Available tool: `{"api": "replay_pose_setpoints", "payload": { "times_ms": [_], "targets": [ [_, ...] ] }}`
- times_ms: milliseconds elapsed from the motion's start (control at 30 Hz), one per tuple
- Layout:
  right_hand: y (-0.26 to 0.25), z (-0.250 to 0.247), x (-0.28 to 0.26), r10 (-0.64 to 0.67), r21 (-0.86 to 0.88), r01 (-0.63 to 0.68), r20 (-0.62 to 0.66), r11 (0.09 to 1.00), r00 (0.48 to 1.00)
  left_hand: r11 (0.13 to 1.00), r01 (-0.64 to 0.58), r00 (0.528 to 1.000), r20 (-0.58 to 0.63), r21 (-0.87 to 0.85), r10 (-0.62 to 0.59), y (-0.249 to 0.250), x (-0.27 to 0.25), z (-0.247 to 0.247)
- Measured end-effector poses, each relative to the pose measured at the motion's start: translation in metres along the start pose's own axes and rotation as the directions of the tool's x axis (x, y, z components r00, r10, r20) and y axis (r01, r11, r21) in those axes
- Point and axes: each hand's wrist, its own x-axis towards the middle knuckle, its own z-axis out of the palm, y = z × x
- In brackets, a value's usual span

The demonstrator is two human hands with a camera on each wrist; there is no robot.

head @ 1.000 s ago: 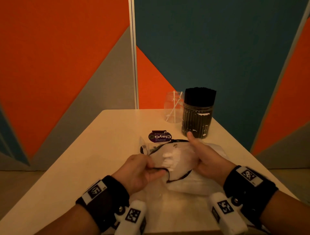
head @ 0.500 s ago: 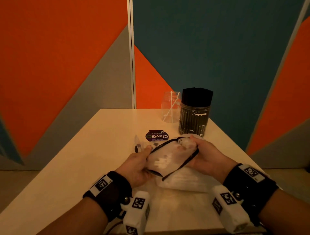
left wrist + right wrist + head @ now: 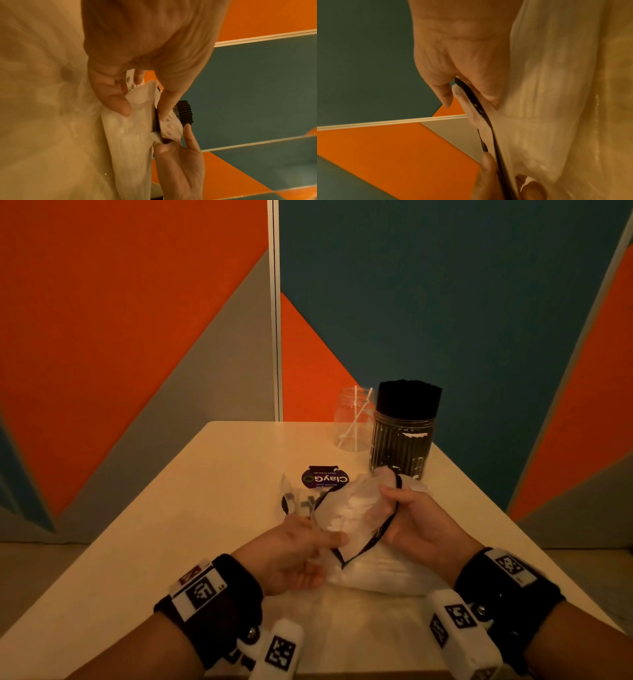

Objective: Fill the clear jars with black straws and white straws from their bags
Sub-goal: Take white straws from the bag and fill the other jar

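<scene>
On both hands' pinching fingers, bag of white straws

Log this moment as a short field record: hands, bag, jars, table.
left hand: pinches the near rim of the bag of white straws
right hand: grips the far side of the bag's black-edged mouth
bag: held open, lower end on the table
black straw jar: packed full
clear jar: only a few white straws
other: empty bag with dark label lying flat
</scene>
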Motion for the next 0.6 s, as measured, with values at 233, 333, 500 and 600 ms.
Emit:
{"api": "replay_pose_setpoints", "payload": {
  "times_ms": [233,333,500,600],
  "targets": [
    [0.003,0.000,0.001,-0.033,0.064,0.037,-0.059,0.997,0.998,0.939,-0.076,0.995,0.033,-0.335,0.093,-0.004,0.000,0.014],
    [0.004,-0.005,0.000,0.027,0.111,-0.014,-0.113,0.994,0.993,0.854,-0.119,0.991,-0.108,-0.507,0.074,-0.004,0.006,0.014],
    [0.004,-0.008,0.003,0.091,0.101,-0.074,-0.177,0.992,0.980,0.885,-0.036,0.994,-0.106,-0.464,-0.015,-0.008,0.011,0.011],
    [0.002,-0.011,0.003,0.092,0.047,-0.085,-0.160,0.995,0.983,0.992,-0.038,0.998,-0.059,-0.117,0.031,0.001,0.016,-0.003]
  ]
}}
